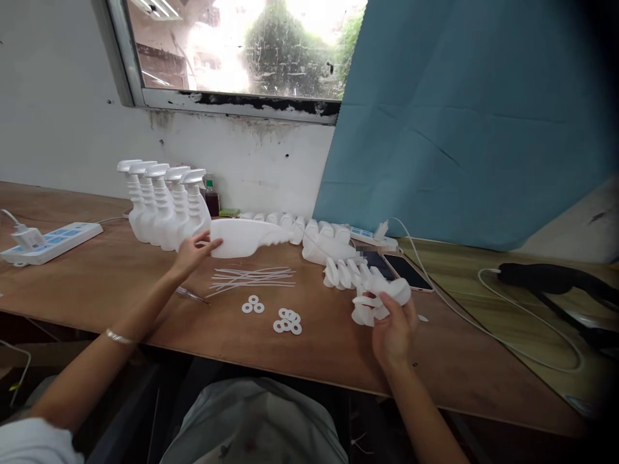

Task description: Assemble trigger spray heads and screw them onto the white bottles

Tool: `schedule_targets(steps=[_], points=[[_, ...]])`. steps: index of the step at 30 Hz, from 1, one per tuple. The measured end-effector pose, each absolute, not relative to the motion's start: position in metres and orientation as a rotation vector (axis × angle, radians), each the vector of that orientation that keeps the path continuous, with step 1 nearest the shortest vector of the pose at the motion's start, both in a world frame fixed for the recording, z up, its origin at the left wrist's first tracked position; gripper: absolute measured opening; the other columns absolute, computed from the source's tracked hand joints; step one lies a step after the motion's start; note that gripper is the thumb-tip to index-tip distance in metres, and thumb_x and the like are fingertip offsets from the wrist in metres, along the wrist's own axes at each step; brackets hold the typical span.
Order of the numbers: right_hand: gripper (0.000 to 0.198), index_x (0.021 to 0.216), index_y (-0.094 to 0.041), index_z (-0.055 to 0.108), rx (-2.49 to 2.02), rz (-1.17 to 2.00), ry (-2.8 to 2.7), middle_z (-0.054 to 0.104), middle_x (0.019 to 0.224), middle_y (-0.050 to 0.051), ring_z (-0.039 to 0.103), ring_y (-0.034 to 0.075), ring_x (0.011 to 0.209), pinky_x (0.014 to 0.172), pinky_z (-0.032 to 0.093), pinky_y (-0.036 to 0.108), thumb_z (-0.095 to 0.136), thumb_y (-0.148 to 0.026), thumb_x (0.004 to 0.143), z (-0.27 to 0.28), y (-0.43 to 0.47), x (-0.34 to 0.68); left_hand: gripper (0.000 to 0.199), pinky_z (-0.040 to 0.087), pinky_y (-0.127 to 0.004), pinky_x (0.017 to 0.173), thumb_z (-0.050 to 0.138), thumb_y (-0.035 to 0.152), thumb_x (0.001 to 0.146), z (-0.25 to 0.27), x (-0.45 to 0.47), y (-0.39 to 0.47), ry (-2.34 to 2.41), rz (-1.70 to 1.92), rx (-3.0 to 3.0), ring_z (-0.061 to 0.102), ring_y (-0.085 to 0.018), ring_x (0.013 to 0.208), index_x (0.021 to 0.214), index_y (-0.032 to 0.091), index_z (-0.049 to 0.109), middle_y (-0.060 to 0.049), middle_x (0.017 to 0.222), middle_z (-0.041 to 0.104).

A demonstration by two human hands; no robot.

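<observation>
My left hand (pixel 192 252) grips the base end of a white plastic bottle (pixel 244 237), which is held sideways with its ribbed neck towards the right. In my right hand (pixel 395 332), the fingers are closed on a white spray head (pixel 397 292). Beside it lie more white spray heads (pixel 342 274), partly hidden behind one another. Thin white tubes (pixel 251 278) are spread on the table below the bottle. Closer to me are white washers (pixel 287 321) in a loose cluster, plus three more washers (pixel 253 305) to their left.
Several spray bottles with heads (pixel 162 203) stand at the back left. More white bottles (pixel 326 245) lie along the back. A screwdriver (pixel 193 296), two power strips (pixel 62 241), a phone (pixel 407 272) and a white cable (pixel 454 312) are around the brown table (pixel 207 335).
</observation>
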State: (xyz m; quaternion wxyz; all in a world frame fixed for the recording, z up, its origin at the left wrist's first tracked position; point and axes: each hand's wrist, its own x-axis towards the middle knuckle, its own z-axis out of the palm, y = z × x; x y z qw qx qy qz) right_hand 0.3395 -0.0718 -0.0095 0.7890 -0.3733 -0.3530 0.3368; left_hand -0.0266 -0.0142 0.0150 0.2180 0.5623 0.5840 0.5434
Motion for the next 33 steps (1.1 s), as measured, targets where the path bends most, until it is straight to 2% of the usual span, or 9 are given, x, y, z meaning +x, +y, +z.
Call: schedule_targets(steps=[6,10,15,22,28,33], points=[[0.033,0.089,-0.017,0.059,-0.777,0.638,-0.817,0.059,0.08,-0.001,0.056,0.012,0.066,0.06,0.044,0.025,0.07,-0.025,0.058,-0.013,-0.068,0.347,0.052,0.053,-0.033,0.075,0.058,0.051,0.074,0.017,-0.066,-0.073,1.548,1.688,1.229,0.061,-0.018,0.081,0.097,0.004,0.059,-0.007,0.088,0.067],[0.032,0.089,-0.018,0.059,-0.785,0.582,-0.935,0.057,0.079,-0.001,0.052,0.011,0.067,0.059,0.041,0.022,0.07,-0.026,0.061,-0.017,-0.069,0.349,0.044,0.053,-0.033,0.077,0.062,0.043,0.074,0.017,-0.08,-0.083,1.509,1.719,1.117,0.061,-0.016,0.081,0.093,0.004,0.06,-0.006,0.089,0.067],[0.032,0.092,-0.018,0.059,-0.826,0.55,-0.996,0.057,0.081,0.0,0.051,0.012,0.068,0.059,0.04,0.023,0.069,-0.027,0.063,-0.02,-0.067,0.353,0.043,0.052,-0.032,0.08,0.063,0.04,0.075,0.016,-0.087,-0.086,1.47,1.732,1.062,0.061,-0.016,0.084,0.097,0.004,0.059,-0.007,0.094,0.067],[0.033,0.094,-0.019,0.058,-0.862,0.552,-1.082,0.055,0.086,0.002,0.051,0.015,0.074,0.063,0.04,0.026,0.069,-0.031,0.064,-0.022,-0.068,0.352,0.052,0.053,-0.027,0.077,0.072,0.041,0.065,0.018,-0.092,-0.086,1.415,1.651,1.039,0.061,-0.02,0.089,0.103,0.007,0.061,-0.01,0.098,0.067],[0.033,0.097,-0.02,0.054,-0.912,0.585,-1.193,0.053,0.084,0.002,0.049,0.016,0.071,0.06,0.04,0.026,0.065,-0.034,0.068,-0.021,-0.072,0.353,0.049,0.049,-0.018,0.073,0.071,0.039,0.066,0.027,-0.081,-0.091,1.42,1.435,1.162,0.06,-0.018,0.091,0.106,0.012,0.062,-0.003,0.094,0.069],[0.03,0.099,-0.022,0.051,-0.926,0.675,-1.432,0.054,0.089,0.002,0.051,0.017,0.077,0.067,0.042,0.026,0.061,-0.034,0.073,-0.015,-0.09,0.332,0.05,0.048,-0.02,0.063,0.065,0.045,0.07,0.026,-0.05,-0.095,1.417,1.268,1.254,0.06,-0.019,0.08,0.107,0.012,0.063,-0.003,0.085,0.07]])
